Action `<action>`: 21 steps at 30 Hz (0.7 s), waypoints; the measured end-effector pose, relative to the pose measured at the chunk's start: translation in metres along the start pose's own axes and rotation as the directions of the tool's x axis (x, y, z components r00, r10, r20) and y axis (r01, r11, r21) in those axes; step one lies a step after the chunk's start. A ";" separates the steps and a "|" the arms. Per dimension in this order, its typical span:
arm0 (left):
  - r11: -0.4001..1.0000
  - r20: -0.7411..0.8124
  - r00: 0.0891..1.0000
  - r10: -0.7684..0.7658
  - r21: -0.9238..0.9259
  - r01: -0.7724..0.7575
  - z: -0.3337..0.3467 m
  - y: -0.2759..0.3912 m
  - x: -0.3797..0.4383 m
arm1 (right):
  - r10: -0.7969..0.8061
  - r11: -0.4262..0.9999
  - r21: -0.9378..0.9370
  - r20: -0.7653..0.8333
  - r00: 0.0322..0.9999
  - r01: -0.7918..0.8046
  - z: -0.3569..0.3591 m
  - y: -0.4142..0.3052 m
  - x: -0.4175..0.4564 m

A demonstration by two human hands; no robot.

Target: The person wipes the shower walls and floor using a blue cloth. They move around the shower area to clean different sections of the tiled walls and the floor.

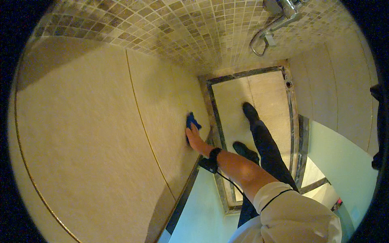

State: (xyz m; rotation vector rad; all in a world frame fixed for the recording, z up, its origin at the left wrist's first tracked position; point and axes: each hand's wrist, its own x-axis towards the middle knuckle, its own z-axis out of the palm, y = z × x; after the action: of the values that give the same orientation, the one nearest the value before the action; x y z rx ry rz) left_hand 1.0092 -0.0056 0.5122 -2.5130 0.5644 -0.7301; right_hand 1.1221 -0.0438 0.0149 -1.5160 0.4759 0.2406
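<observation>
My right hand (194,136) presses a blue cloth (192,119) flat against the large beige wall panel (158,91) on the left, low down near the floor corner. Its fingers lie over the cloth and hide part of it. Around the wrist runs a black strap with a small black device (209,165), and a thin cable trails from it up the arm. My left hand is out of view.
Mosaic tiles (194,33) cover the wall ahead, where a chrome shower fitting (288,12) juts out. My black shoes (250,111) stand on the ribbed floor (270,97), inside a dark stone border (246,73). Pale glass panels (197,206) flank me; a round hole (289,84) shows at the border's corner.
</observation>
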 end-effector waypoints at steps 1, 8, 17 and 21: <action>1.000 -0.007 1.000 0.004 0.004 -0.004 0.001 0.000 0.000 | 0.044 0.999 -0.012 0.047 0.998 -0.044 0.003 0.012 -0.016; 0.999 -0.035 0.999 0.019 -0.032 -0.020 -0.002 -0.002 0.000 | 0.186 0.982 0.000 0.136 0.973 -0.187 0.030 0.006 -0.124; 0.998 -0.060 0.998 -0.008 -0.062 0.005 -0.012 -0.002 -0.012 | -0.335 0.942 0.097 0.232 0.913 0.321 0.008 -0.141 -0.231; 0.999 -0.063 0.998 -0.020 -0.043 0.018 -0.011 0.000 -0.018 | -0.663 0.707 -0.324 0.006 0.749 0.629 0.021 -0.116 -0.219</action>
State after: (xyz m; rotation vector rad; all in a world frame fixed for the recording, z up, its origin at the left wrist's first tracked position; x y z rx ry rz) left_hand 0.9888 0.0002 0.5137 -2.5452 0.5843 -0.8155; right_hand 0.9822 0.0009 0.2160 -1.9178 -0.0457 -0.3489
